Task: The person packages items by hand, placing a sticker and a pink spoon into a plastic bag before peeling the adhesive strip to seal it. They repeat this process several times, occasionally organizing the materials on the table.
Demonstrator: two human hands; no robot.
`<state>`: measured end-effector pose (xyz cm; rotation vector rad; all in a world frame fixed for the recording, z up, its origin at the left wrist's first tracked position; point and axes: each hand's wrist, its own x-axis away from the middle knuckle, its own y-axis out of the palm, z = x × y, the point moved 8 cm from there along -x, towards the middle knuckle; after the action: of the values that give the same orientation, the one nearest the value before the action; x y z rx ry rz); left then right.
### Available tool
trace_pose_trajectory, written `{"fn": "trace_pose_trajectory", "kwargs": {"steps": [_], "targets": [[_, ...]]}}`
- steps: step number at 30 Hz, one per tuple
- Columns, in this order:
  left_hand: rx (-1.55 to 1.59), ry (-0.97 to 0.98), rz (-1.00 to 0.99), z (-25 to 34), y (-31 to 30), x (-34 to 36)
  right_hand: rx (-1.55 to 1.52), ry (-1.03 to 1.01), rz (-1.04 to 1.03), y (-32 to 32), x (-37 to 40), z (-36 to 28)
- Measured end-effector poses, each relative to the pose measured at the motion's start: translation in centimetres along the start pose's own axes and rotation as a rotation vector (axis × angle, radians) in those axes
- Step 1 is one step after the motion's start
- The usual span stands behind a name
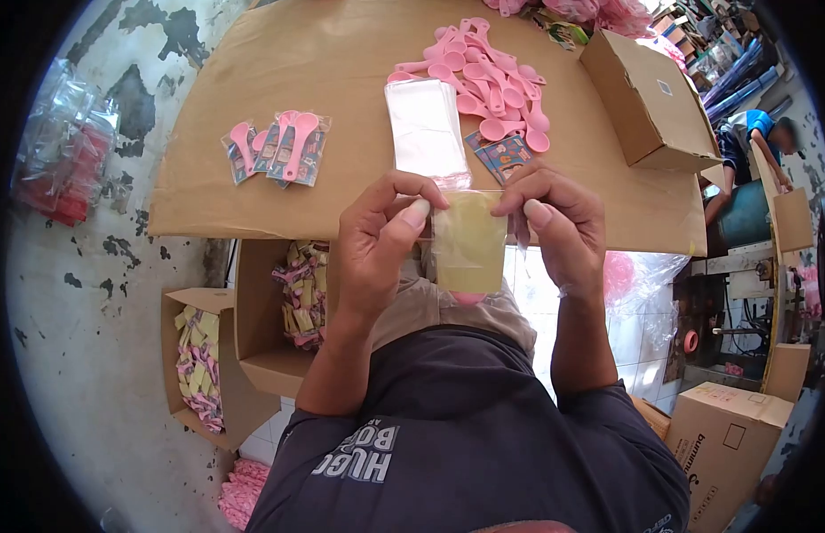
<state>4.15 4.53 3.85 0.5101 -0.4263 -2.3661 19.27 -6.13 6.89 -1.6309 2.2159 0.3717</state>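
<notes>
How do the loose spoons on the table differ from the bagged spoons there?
The loose spoons are bare, while the bagged spoons sit in clear bags with printed cards. The loose spoons form a big jumbled heap; the bagged spoons make a small overlapping group of just a few. Both are pink and lie on the brown tabletop.

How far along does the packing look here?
Apparently done: bagged spoons on the table. In progress: left hand and right hand pinch a yellowish packet. Seemingly left: loose pink spoons, piled beside the stacked bags.
</notes>
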Motion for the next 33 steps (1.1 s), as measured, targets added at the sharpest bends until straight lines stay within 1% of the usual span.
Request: {"fn": "trace_pose_trajectory", "kwargs": {"steps": [2, 4, 6, 7, 8, 9, 11, 12, 13, 15, 16, 18, 19, 21, 22, 24, 25, 26, 28, 30, 31, 32, 33], "targets": [[-0.197, -0.054, 0.037, 0.1, -0.2, 0.3, -0.005, 0.027, 0.022, 0.6, 0.0, 0.3], [-0.158, -0.022, 0.041, -0.2, 0.0, 0.2, -0.012, 0.053, 0.046, 1.1, 0.1, 0.8], [-0.123, 0.010, 0.044, 0.1, 0.3, 0.0, -0.117, 0.069, 0.114, 1.0, 0.1, 1.4], [-0.045, -0.039, 0.003, 0.2, 0.9, -0.1, -0.120, 0.070, 0.112, 1.3, 0.0, 1.2], [0.034, -0.089, -0.039, 0.1, 1.4, -0.1, -0.149, 0.019, 0.169, 1.2, -0.2, 0.5], [0.032, -0.091, -0.037, -0.1, 1.2, 0.0, -0.179, -0.031, 0.226, 0.9, -0.2, 0.0], [0.006, -0.153, -0.104, -1.1, 1.3, 0.3, -0.150, -0.045, 0.198, 0.8, -0.2, 0.0], [0.003, -0.154, -0.103, -1.1, 0.9, 0.3, -0.119, -0.062, 0.174, 0.8, -0.2, -0.1], [-0.067, -0.092, -0.060, -0.4, 0.1, 0.3, -0.121, -0.062, 0.177, 0.6, 0.0, 0.2], [-0.255, 0.047, 0.053, 1.6, -1.5, 0.1, 0.135, 0.116, 0.139, 0.4, 0.5, 2.1], [-0.374, 0.126, 0.124, 3.1, -2.3, 0.2, 0.135, 0.114, 0.144, 0.0, 0.7, 2.1], [-0.467, 0.338, 0.099, 5.1, -4.4, -0.8, 0.420, 0.197, 0.028, -0.6, 1.2, 2.7], [-0.471, 0.336, 0.095, 5.6, -5.3, -1.7, 0.416, 0.196, 0.032, -1.2, 1.4, 2.5], [-0.672, 0.396, 0.155, 7.2, -6.9, -2.6, 0.383, 0.199, 0.050, -2.7, 1.9, 1.8], [-0.674, 0.396, 0.146, 7.6, -8.2, -2.6, 0.281, 0.200, 0.054, -3.4, 2.2, 1.1], [-1.157, 0.173, 0.210, 6.9, -12.0, -3.1, 0.103, 0.256, 0.101, -5.0, 3.3, -2.0], [-1.309, 0.191, 0.186, 7.5, -12.3, -2.8, 0.055, 0.168, 0.027, -5.5, 4.0, -4.2], [-1.299, 0.192, 0.171, 7.4, -12.7, -2.6, 0.011, 0.083, -0.047, -6.4, 4.9, -6.0], [-0.861, 0.282, 0.262, 7.6, -14.0, -1.7, -0.300, -0.116, -0.343, -7.1, 6.8, -8.2], [-0.828, 0.302, 0.259, 7.2, -13.3, -0.8, -0.497, -0.084, -0.646, -6.4, 8.5, -8.7], [-0.886, 0.312, 0.254, 7.2, -13.0, -0.3, -0.501, -0.029, -0.679, -6.2, 9.8, -7.3], [-0.948, 0.326, 0.248, 7.3, -12.7, -0.1, -0.423, 0.212, -0.534, -6.6, 12.4, -2.1], [-0.949, 0.327, 0.248, 7.2, -12.5, -0.1, -0.312, 0.693, -0.210, -7.9, 16.5, 5.6]]}}
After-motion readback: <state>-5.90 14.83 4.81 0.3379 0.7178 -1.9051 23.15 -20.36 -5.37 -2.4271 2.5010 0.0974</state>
